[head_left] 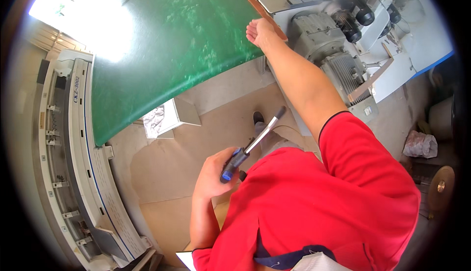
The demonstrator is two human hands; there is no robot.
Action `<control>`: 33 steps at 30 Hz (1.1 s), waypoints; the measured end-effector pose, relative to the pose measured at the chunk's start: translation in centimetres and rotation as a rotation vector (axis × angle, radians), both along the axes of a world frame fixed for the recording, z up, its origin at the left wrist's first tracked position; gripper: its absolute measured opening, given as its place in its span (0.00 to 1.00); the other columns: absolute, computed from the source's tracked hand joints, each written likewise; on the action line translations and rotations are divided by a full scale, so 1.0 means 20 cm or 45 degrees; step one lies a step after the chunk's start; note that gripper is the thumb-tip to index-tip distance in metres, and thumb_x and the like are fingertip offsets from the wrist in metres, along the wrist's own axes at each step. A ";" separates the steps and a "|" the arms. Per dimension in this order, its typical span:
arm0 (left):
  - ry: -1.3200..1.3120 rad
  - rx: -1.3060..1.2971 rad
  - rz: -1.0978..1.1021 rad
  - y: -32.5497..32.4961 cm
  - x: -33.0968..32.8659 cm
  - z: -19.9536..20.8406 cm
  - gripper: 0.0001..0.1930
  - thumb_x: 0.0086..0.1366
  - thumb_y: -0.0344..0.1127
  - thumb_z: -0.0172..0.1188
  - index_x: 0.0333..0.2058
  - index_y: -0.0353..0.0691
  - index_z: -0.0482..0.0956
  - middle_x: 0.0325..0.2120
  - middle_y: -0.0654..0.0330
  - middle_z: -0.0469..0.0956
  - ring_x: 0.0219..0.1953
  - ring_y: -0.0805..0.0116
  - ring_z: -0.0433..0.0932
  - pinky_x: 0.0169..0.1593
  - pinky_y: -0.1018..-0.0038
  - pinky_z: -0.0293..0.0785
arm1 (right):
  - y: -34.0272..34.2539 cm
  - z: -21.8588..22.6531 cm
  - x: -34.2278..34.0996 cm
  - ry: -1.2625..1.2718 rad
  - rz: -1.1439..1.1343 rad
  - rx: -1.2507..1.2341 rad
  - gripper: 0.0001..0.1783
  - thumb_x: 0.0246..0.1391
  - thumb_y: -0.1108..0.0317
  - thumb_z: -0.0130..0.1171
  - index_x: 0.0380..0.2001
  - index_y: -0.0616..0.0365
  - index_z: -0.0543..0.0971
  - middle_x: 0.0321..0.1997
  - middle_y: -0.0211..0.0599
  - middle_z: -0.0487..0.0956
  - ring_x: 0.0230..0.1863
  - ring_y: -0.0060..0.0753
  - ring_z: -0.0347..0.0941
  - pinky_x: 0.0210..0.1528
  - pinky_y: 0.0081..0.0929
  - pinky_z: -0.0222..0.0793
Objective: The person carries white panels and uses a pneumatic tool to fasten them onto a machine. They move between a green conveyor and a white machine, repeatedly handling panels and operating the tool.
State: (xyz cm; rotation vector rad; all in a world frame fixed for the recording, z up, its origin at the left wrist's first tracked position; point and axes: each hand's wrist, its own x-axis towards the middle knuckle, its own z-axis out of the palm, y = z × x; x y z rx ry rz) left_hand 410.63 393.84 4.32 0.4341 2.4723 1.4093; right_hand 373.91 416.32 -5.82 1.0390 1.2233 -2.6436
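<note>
Low in front of my body, my left hand (214, 174) is wrapped round a hand tool. The tool (238, 162) has a black-and-blue handle and a bright metal shaft that slants up to a dark end; its exact kind does not show. My right arm reaches far forward. At the right edge of the green belt (176, 40), beside a brown strip (255, 3), is my right hand (261, 31) with its fingers curled in. Whether anything is inside those fingers is hidden.
To the right of the belt stand a grey motor and gearbox (338, 70) with smaller black motors (351, 25). A long white machine (98, 173) lines the left. Below the belt sits a white box-like part (174, 116). A clear bag (420, 144) lies at far right.
</note>
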 end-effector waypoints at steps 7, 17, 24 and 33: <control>-0.230 -0.128 -0.103 -0.16 -0.64 0.04 0.22 0.41 0.25 0.57 0.40 0.36 0.75 0.27 0.50 0.75 0.30 0.49 0.75 0.35 0.68 0.72 | -0.22 0.05 -0.64 0.009 0.008 0.070 0.06 0.47 0.69 0.54 0.27 0.59 0.77 0.27 0.38 0.78 0.26 0.34 0.73 0.33 0.36 0.71; -0.099 -0.174 -0.312 -0.23 -1.40 0.08 0.24 0.41 0.26 0.59 0.43 0.39 0.76 0.28 0.49 0.77 0.32 0.47 0.76 0.36 0.64 0.72 | -0.33 0.20 -1.21 0.073 -0.011 0.269 0.03 0.44 0.72 0.55 0.21 0.60 0.75 0.20 0.34 0.75 0.20 0.27 0.69 0.24 0.28 0.66; -0.050 -0.155 -0.491 -0.34 -1.77 0.06 0.24 0.41 0.29 0.60 0.42 0.39 0.76 0.26 0.47 0.76 0.31 0.46 0.76 0.34 0.61 0.71 | -0.20 0.11 -1.28 0.011 -0.220 0.385 0.06 0.45 0.72 0.56 0.18 0.60 0.75 0.18 0.32 0.74 0.18 0.25 0.67 0.18 0.26 0.60; 0.099 -0.077 -0.776 -0.61 -2.02 0.15 0.22 0.43 0.31 0.59 0.42 0.38 0.75 0.28 0.45 0.76 0.31 0.44 0.75 0.35 0.62 0.72 | -0.09 -0.18 -1.34 -0.066 -0.292 0.633 0.06 0.48 0.67 0.58 0.21 0.55 0.75 0.18 0.28 0.73 0.18 0.21 0.68 0.17 0.21 0.61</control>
